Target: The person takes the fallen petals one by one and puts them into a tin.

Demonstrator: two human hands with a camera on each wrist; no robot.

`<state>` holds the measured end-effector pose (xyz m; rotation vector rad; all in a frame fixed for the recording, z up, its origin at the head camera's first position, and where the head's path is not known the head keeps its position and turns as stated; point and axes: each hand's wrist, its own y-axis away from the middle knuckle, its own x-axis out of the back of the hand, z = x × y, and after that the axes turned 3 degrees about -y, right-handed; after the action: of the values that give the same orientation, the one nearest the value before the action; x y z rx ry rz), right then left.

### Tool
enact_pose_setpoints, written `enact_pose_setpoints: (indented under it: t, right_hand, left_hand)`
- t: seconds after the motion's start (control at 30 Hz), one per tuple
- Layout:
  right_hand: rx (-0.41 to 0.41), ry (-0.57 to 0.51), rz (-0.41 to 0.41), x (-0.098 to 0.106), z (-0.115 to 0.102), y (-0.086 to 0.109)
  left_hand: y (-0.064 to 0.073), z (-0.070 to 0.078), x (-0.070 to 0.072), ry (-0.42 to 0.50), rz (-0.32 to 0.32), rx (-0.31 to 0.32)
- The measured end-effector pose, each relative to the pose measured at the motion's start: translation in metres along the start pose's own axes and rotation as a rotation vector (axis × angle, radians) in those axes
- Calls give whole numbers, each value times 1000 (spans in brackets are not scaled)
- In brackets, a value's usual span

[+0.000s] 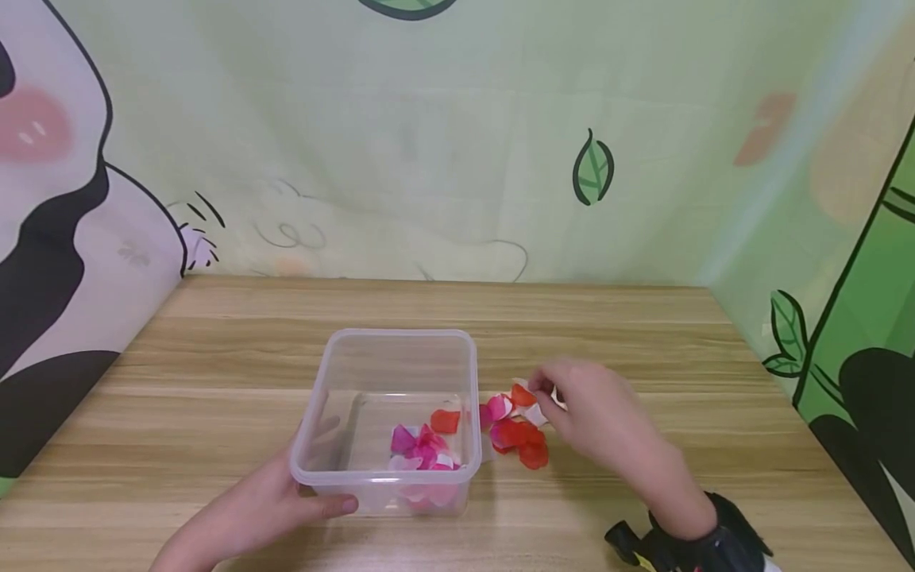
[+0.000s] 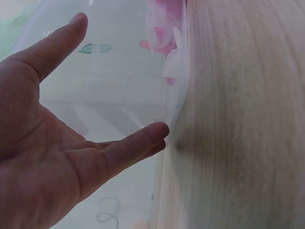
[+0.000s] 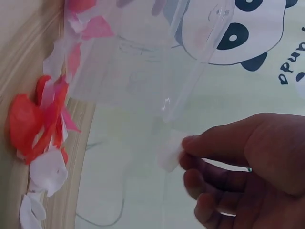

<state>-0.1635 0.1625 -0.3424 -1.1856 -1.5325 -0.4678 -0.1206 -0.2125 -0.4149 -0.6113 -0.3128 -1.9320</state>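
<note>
A clear plastic box (image 1: 386, 477) stands open-topped on the table, with pink, purple, red and white petals (image 1: 422, 449) in its right part. My left hand (image 1: 279, 500) holds the box at its near left corner, thumb along the front wall and fingers against the left side. To the right of the box lies a loose pile of red, pink and white petals (image 1: 520, 443). Above this pile is my right hand (image 1: 593, 409). In the right wrist view its thumb and forefinger pinch a white petal (image 3: 168, 152), raised off the table.
The wooden table (image 1: 608, 318) reaches back to a green printed backdrop (image 1: 486, 159). A panda figure (image 1: 136, 238) is printed at the left, with leaves and a green stalk at the right. A black strap (image 1: 704, 540) circles the right wrist.
</note>
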Motion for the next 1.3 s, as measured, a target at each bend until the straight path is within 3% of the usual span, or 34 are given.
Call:
enact_pose_setpoints:
  t: [0.3,0.53,0.7,0.97,1.3]
  right_hand:
    - [236,-129,238,-11,-20,2]
    - [421,-206,302,-15,-33,2]
    - [517,-243,305,-18,-39,3]
    - [501,-264,283,-21,-40,4]
    - [326,-211,268,-14,-27,2]
  left_hand:
    - [-1,0,0,-5,1,16]
    - [0,-1,0,7,5,15]
    - [0,-1,0,9,5,-1]
    - [-1,0,-1,9,0,30]
    - [0,1,-1,-2,9,18]
